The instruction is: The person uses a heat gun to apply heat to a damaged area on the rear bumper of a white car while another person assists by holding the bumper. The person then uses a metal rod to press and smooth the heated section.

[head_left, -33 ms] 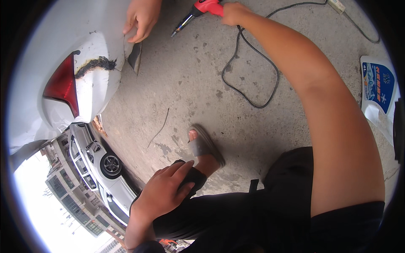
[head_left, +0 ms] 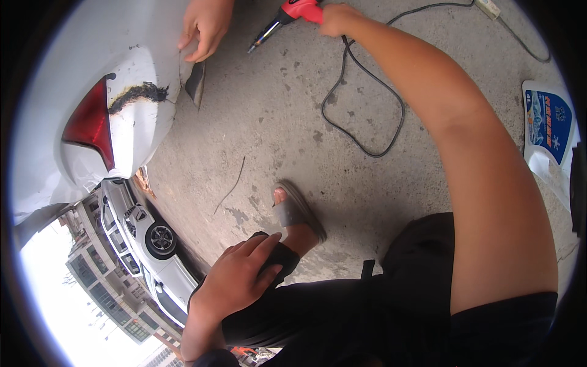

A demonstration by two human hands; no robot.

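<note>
My right hand (head_left: 336,19) grips a red hot-air tool (head_left: 299,11) with a long metal nozzle at the top, its black cord (head_left: 400,122) looping on the concrete. My left hand (head_left: 238,272) rests over my black-clad knee, fingers loosely spread and bent, holding nothing. At upper left is a white car bumper (head_left: 137,131) with a red reflector (head_left: 92,122), a blackened, melted streak (head_left: 137,95) and a crack near its edge. Another person's hand (head_left: 205,27) touches the bumper edge, beside a dark triangular gap or piece that I cannot make out.
A white jug (head_left: 547,171) with a blue label lies at the right. A power connector (head_left: 487,8) is at top right. A sandaled foot (head_left: 290,208) stands on the concrete ground (head_left: 257,110). A parked white car (head_left: 140,238) and a building (head_left: 98,281) show lower left.
</note>
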